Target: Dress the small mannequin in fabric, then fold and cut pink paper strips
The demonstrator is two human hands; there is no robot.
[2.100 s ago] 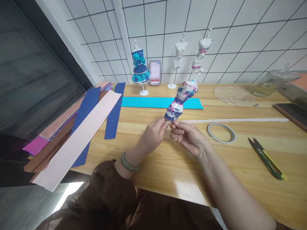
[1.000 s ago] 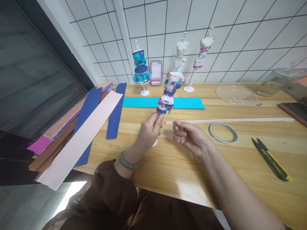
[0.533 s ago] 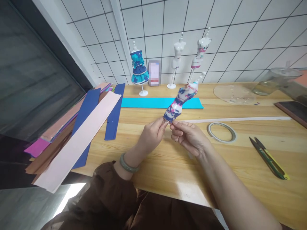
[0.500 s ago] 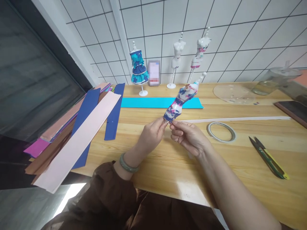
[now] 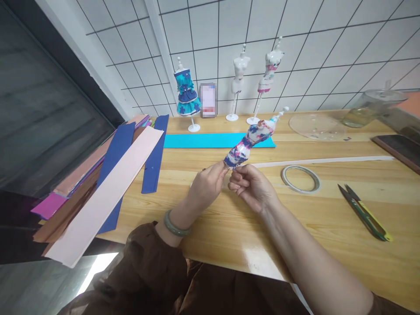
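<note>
A: So, where does the piece sit at this reading

B: The small mannequin (image 5: 251, 138) is held up over the middle of the wooden table (image 5: 223, 238), tilted, its neck to the far right and its lower end to the near left. A teal strip (image 5: 200, 140) lies beyond it, toward the far side

A: State of each grip

B: The left hand (image 5: 207, 184) is closed on the lower end, thumb and forefinger pinching just below the patchy covering (image 5: 242, 148). The right hand (image 5: 252, 186) makes a narrow pinch at that same edge, with a speck of dark blue (image 5: 234, 168) by its fingertips; loose scrap or part of the covering, cannot tell

A: Which step, then

B: Judged as close work on the covering's lower edge, left bracing, right picking or pressing; which of the two, undetermined. The edge looks ragged, so the step reads as unfinished

A: And the next move calls for what

B: Probably a steady left hold, a small turn to present the ragged edge, and a light right pinch to avoid tearing. The tape roll (image 5: 317, 182) and the snips (image 5: 362, 213) lie to the right, apart from both hands
</note>
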